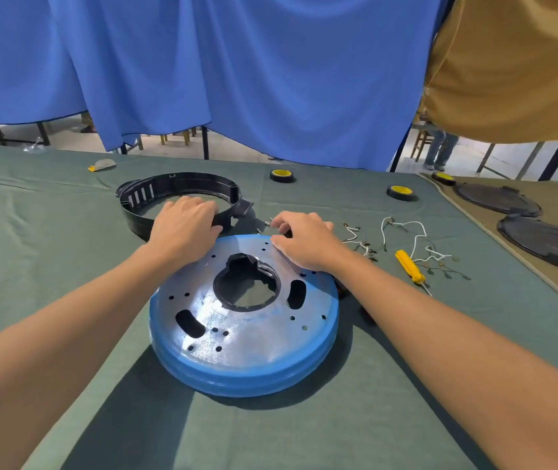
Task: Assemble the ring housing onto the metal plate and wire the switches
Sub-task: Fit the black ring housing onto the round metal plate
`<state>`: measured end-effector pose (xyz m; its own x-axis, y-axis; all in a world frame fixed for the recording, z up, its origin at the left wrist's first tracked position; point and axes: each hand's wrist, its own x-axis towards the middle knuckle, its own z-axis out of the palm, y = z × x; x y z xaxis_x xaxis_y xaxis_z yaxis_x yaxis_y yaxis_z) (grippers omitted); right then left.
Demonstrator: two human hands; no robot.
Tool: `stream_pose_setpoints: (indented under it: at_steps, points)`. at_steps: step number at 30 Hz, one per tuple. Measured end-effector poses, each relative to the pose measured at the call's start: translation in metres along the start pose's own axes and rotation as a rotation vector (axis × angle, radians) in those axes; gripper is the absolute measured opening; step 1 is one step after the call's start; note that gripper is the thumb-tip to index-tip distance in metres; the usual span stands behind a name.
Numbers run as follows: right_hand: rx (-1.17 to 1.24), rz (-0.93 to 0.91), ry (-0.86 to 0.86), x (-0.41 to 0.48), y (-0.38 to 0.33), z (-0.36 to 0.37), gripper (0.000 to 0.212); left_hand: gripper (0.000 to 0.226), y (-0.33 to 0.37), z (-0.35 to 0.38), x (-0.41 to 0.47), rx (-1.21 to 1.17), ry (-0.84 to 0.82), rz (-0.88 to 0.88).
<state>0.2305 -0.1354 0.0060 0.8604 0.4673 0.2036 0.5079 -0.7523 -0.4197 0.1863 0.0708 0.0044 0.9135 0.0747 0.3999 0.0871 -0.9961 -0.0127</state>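
One metal plate [243, 320], blue-rimmed and perforated, lay low in the centre of the frame on the green table cloth [67, 266]. One yellow-handled screwdriver [409, 266] lay to its right, beside loose switch wires [406, 239] with terminals. Right hand [301, 239] was at the plate's far edge, thumb and forefinger apparently pinching a small fastener [269, 222]. Left hand [182, 228] had its fingers curled over the near wall of the black ring housing [176, 188], which lay above the plate, not yet seated.

Handling note: lift the ring level and line up its mounting points with the plate's holes before fastening.

Three yellow-cored tape rolls [281, 174] lay beyond. No containers were in view.
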Motion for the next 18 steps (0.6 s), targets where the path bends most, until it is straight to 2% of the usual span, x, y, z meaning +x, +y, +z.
stream_pose_setpoints:
  at_steps: [5, 10, 13, 18]
  points:
    - [0.01, 0.011, -0.001, 0.013, -0.005, -0.001, 0.029, 0.028, -0.006, 0.009, 0.013, 0.02, -0.017, -0.035]
    - [0.012, 0.016, -0.016, 0.021, -0.005, 0.001, 0.029, 0.016, -0.008, 0.012, 0.021, -0.094, -0.155, -0.15]
    - [0.019, 0.009, -0.02, 0.022, -0.006, 0.004, 0.03, 0.015, -0.006, 0.009, 0.024, -0.027, -0.126, -0.125]
    - [0.085, -0.013, -0.003, 0.02, -0.004, -0.003, 0.029, 0.014, 0.006, -0.005, 0.028, -0.048, -0.036, -0.057]
